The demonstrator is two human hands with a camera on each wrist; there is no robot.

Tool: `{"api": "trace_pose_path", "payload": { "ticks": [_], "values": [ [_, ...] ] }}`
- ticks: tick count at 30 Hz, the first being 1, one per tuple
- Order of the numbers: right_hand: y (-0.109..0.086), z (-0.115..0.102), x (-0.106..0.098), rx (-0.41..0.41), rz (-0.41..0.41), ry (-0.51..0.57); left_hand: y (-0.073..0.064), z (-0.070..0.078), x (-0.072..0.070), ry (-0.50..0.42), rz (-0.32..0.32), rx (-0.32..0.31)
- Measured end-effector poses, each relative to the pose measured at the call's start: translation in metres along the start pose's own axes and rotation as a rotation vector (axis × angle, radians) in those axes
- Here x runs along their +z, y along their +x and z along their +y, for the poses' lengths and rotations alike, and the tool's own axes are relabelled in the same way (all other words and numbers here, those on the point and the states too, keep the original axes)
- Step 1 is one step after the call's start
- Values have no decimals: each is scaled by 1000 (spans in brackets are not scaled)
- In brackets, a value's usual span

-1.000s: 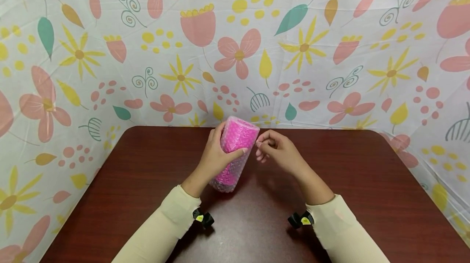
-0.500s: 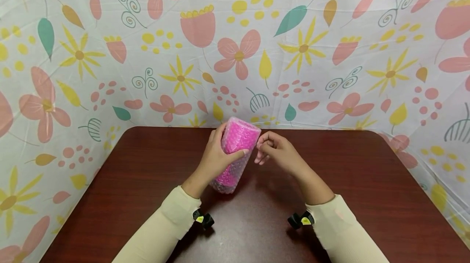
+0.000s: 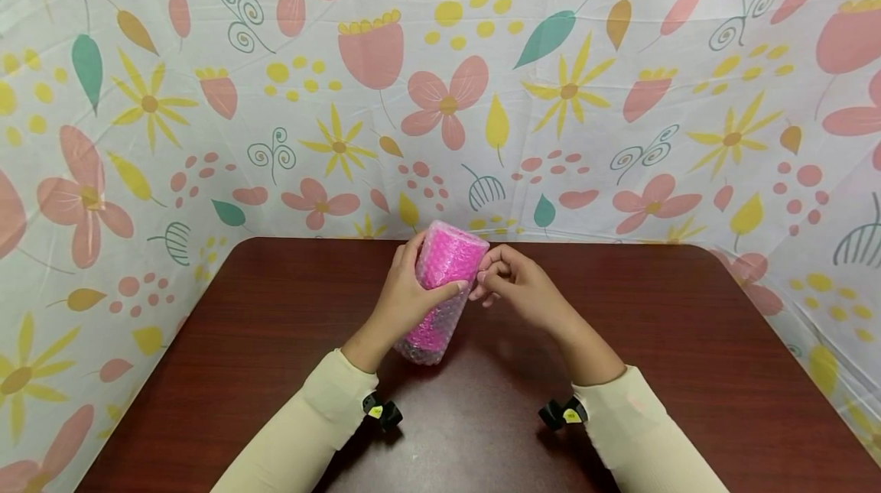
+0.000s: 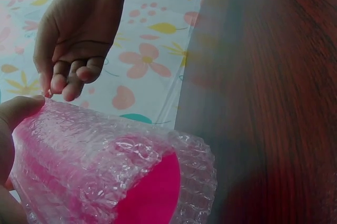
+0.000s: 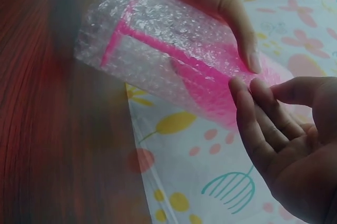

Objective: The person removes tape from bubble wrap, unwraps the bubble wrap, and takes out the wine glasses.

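Note:
A pink cylinder in clear bubble wrap (image 3: pixel 447 279) is held tilted above the table, its top leaning right. My left hand (image 3: pixel 402 290) grips it from the left side, thumb across the front. Its other fingers are mostly hidden behind the roll. At the upper right side, my right hand (image 3: pixel 519 283) has thumb and index finger brought together on the bubble wrap (image 5: pixel 174 55), apparently pinching its edge. The exact bit between the fingertips is too small to make out. In the left wrist view, a bare pink surface (image 4: pixel 152 192) shows inside the wrap's open end.
Beneath the hands is a dark reddish-brown table (image 3: pixel 275 309) with rounded far corners. A white cloth with flowers and leaves (image 3: pixel 440 95) hangs behind and at both sides. Small black devices (image 3: pixel 564 411) are strapped at both wrists.
The right fingers have shifted slightly along the wrap's edge, now a little left and closer to the roll. The roll and left hand have barely moved.

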State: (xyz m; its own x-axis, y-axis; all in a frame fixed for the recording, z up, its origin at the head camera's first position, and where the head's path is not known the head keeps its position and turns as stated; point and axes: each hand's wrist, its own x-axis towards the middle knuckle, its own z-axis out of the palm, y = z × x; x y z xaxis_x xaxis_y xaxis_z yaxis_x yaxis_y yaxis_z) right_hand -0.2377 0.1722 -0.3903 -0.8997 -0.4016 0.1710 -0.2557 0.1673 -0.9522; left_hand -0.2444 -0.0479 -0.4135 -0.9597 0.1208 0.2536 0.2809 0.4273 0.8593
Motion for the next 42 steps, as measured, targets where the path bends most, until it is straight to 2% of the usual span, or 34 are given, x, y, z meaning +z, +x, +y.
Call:
{"api": "trace_pose_path", "payload": {
  "ticks": [14, 17, 21, 24, 28, 33, 36, 42],
  "values": [
    [-1, -2, 4, -8, 99, -103, -1, 3, 0, -7, 27, -25],
    [-1, -3, 3, 0, 103, -78, -1, 2, 0, -7, 24, -27],
    [-1, -3, 2, 25, 65, 18, -1, 1, 1, -7, 15, -20],
    [-1, -2, 2, 31, 44, 42, -1, 1, 1, -5, 0, -14],
    [0, -1, 1, 29, 33, 15, -1, 2, 0, -3, -38, -11],
    [0, -3, 0, 47, 46, -25, 0, -1, -3, -72, -113, -10],
    [0, -5, -2, 57, 51, -41, 1, -2, -6, -108, -133, -7],
    [1, -2, -4, 38, 16, -18, 4, 0, -6, -60, -59, 43]
  ]
}}
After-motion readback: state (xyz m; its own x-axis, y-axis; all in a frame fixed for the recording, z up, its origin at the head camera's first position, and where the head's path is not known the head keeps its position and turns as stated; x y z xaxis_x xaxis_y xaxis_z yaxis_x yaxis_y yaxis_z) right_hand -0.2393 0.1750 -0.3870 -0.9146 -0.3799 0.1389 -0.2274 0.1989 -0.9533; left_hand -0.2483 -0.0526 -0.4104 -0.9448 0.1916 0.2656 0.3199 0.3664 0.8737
